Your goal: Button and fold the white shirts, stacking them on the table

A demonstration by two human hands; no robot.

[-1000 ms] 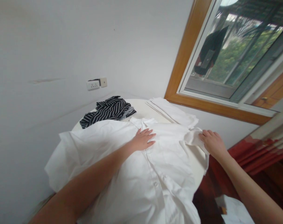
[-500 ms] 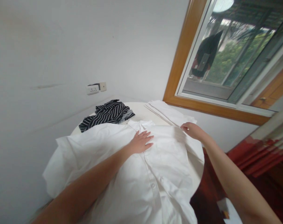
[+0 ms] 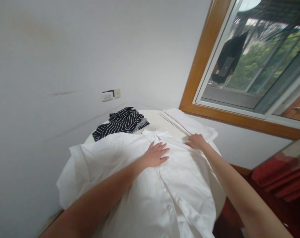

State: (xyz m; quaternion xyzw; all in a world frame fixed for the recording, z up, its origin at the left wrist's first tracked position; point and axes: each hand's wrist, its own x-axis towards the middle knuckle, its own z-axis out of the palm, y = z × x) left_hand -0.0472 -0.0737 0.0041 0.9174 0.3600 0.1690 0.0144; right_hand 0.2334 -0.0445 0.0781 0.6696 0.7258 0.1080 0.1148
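Matt, wrinkled cloth is seen in the shirt [image 3: 145,191]; beyond it, crumpled cloth is shown by the striped garment [image 3: 122,124], smooth plastic by the socket [image 3: 107,97], satiny wood by the window frame [image 3: 200,62].

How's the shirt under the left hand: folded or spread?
Spread: white shirt lies button front up, one sleeve out sideways. Sleeve by the right hand: cannot tell.

The shirt [image 3: 150,195] lies on the table [image 3: 155,119].
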